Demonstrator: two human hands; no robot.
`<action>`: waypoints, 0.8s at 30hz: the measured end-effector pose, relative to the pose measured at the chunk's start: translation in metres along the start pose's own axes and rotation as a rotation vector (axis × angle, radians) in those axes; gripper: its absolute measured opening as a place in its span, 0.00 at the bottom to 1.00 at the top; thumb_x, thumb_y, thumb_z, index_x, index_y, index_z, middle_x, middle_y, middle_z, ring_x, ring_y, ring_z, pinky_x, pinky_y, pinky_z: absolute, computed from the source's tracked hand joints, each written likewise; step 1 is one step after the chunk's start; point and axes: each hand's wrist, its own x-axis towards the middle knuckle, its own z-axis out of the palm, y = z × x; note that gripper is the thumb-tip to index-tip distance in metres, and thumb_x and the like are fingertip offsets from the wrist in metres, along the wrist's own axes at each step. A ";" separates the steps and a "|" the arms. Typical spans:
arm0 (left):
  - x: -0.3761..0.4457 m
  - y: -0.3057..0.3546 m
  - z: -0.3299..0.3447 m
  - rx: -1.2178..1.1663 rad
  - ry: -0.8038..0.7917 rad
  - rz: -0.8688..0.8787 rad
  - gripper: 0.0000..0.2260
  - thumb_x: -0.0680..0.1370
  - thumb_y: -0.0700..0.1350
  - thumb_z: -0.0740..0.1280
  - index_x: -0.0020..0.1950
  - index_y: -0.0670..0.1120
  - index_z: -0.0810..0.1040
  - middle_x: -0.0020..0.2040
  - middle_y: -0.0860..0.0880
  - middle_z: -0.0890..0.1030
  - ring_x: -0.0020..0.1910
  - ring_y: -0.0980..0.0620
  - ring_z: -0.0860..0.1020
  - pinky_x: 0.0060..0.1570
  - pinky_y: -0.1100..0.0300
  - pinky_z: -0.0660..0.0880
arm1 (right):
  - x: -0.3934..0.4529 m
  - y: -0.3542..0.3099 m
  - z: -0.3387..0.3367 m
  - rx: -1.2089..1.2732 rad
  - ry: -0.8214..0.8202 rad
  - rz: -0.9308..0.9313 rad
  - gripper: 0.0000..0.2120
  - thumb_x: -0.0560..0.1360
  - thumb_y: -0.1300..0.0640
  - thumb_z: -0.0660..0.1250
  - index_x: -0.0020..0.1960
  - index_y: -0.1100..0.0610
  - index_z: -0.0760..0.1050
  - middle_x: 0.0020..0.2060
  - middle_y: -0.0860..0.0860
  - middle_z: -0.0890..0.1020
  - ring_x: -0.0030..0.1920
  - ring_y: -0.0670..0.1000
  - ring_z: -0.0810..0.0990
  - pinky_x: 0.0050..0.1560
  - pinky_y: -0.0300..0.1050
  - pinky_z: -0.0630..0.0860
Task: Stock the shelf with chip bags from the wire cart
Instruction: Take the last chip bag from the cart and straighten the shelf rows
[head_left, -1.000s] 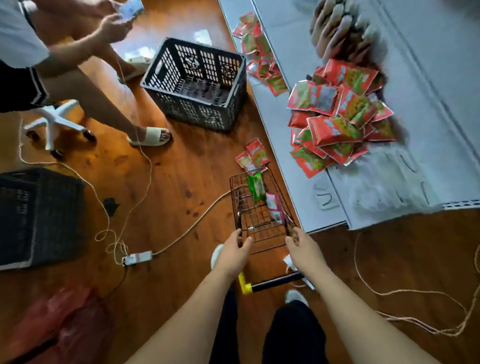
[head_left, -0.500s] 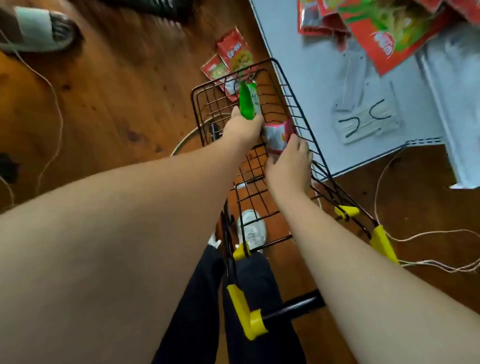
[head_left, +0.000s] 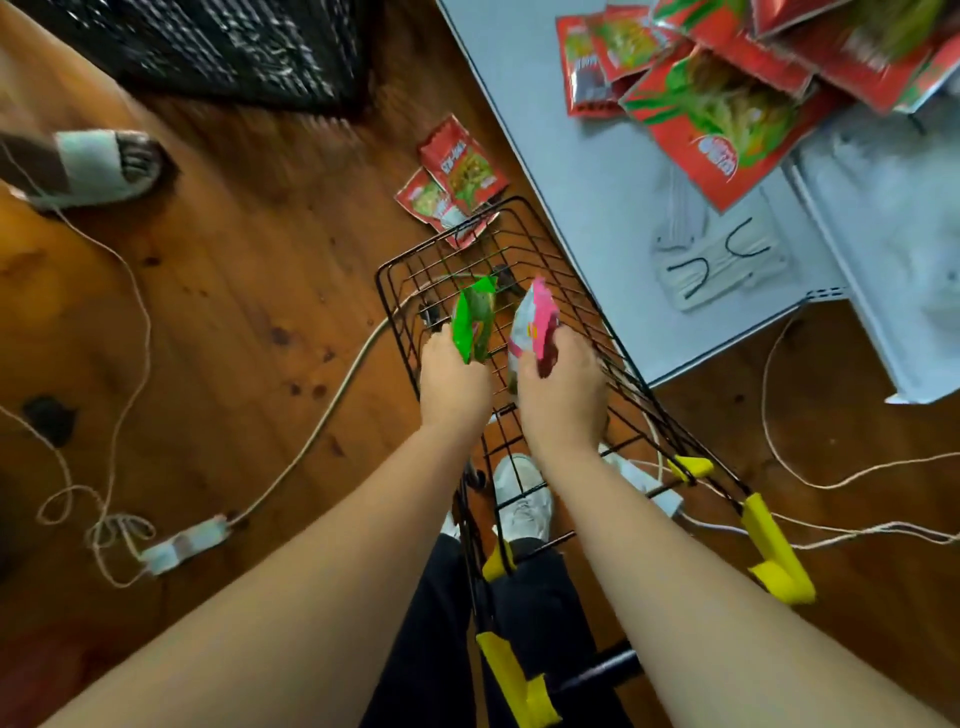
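Note:
A small black wire cart (head_left: 582, 312) with yellow clips stands on the wooden floor below me. Inside it, my left hand (head_left: 452, 384) grips a green chip bag (head_left: 471, 325) and my right hand (head_left: 563, 389) grips a pink and white chip bag (head_left: 535, 322). Both bags stand upright above the cart's wire bottom. The grey shelf board (head_left: 597, 171) lies to the cart's right, with a heap of red chip bags (head_left: 727, 104) on it at the top right.
Two red bags (head_left: 457, 182) lie on the floor beyond the cart's front. A black crate (head_left: 234, 47) sits at the top left, a person's sandalled foot (head_left: 88, 166) at the left. Cables and a power strip (head_left: 182, 543) cross the floor.
Both hands went from the cart's near rim into the basket and took hold of the two bags. The bags have since lifted a little and my head has drawn back slightly.

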 end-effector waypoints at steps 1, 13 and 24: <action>-0.002 -0.002 -0.001 0.008 -0.016 0.019 0.19 0.66 0.39 0.57 0.54 0.44 0.78 0.52 0.39 0.80 0.51 0.34 0.79 0.47 0.45 0.78 | 0.000 -0.005 -0.002 0.085 -0.014 0.021 0.05 0.77 0.54 0.65 0.46 0.55 0.74 0.44 0.45 0.76 0.41 0.47 0.72 0.32 0.28 0.61; -0.106 0.052 -0.083 0.415 -0.239 0.507 0.44 0.65 0.69 0.73 0.77 0.61 0.59 0.68 0.56 0.69 0.70 0.51 0.61 0.69 0.48 0.61 | -0.031 -0.047 -0.126 0.705 -0.334 0.344 0.12 0.80 0.48 0.55 0.45 0.51 0.74 0.45 0.54 0.84 0.48 0.54 0.84 0.48 0.54 0.83; -0.348 0.187 -0.215 -0.283 -0.186 0.435 0.10 0.77 0.50 0.71 0.57 0.50 0.78 0.52 0.46 0.85 0.51 0.46 0.84 0.49 0.52 0.82 | -0.190 -0.154 -0.381 0.588 -0.242 -0.022 0.22 0.76 0.39 0.64 0.66 0.46 0.68 0.54 0.44 0.77 0.51 0.45 0.78 0.48 0.39 0.71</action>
